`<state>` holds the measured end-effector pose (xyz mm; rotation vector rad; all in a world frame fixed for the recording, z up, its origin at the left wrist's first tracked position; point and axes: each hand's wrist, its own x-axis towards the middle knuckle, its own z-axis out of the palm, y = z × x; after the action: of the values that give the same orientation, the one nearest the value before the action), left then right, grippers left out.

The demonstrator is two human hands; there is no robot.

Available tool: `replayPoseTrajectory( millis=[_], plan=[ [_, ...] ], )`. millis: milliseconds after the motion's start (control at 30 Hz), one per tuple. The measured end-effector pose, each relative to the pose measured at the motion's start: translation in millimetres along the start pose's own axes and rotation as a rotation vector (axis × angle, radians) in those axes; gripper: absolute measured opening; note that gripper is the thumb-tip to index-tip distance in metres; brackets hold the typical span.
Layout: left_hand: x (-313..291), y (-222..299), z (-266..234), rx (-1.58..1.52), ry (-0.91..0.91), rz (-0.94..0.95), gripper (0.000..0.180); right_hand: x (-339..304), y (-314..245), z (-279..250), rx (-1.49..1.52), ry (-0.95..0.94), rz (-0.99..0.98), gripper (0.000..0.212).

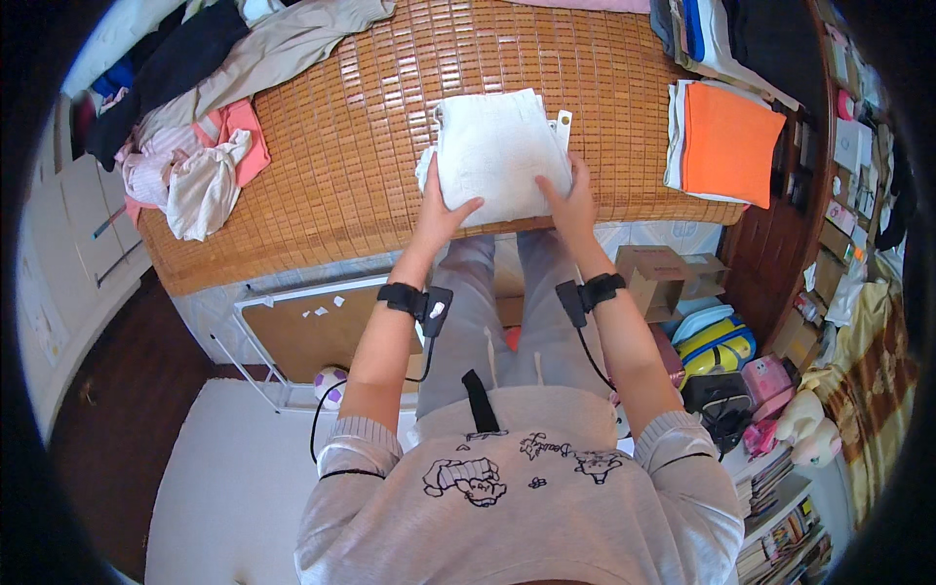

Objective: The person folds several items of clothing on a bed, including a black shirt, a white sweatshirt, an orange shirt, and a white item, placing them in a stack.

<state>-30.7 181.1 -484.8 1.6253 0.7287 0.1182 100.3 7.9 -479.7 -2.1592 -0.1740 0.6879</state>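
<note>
A folded white garment (pixel 499 151) lies in a thick, roughly square bundle at the near edge of the woven bamboo mat (pixel 341 127). At its left side, my left hand (pixel 441 211) grips the bundle with the thumb over the top and the fingers along the edge, partly hidden. My right hand (pixel 570 200) holds the opposite side, thumb on top and fingers at the edge. A small white tab with a round button or snap pokes out at the bundle's upper right. A bit of loose cloth shows beyond its left edge.
Rumpled pink and white clothes (pixel 200 171) lie on the mat's left, below beige trousers (pixel 268 63) and dark clothes (pixel 171 78). On the right sits a folded orange cloth (pixel 731 141) over white ones. Cardboard boxes (pixel 651 278) and bags (pixel 717 346) stand below the mat's right.
</note>
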Motion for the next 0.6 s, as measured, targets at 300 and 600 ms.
replayPoseTrajectory(
  millis=[300, 600],
  plan=[
    [-6, -3, 12, 0.610, 0.059, -0.117, 0.097, -12, 31, 29, -0.356, 0.231, -0.114, 0.066],
    [-7, -47, 3, 0.119, 0.343, -0.505, 0.092, -11, 37, 35, -0.262, 0.325, 0.032, 0.074]
  ],
)
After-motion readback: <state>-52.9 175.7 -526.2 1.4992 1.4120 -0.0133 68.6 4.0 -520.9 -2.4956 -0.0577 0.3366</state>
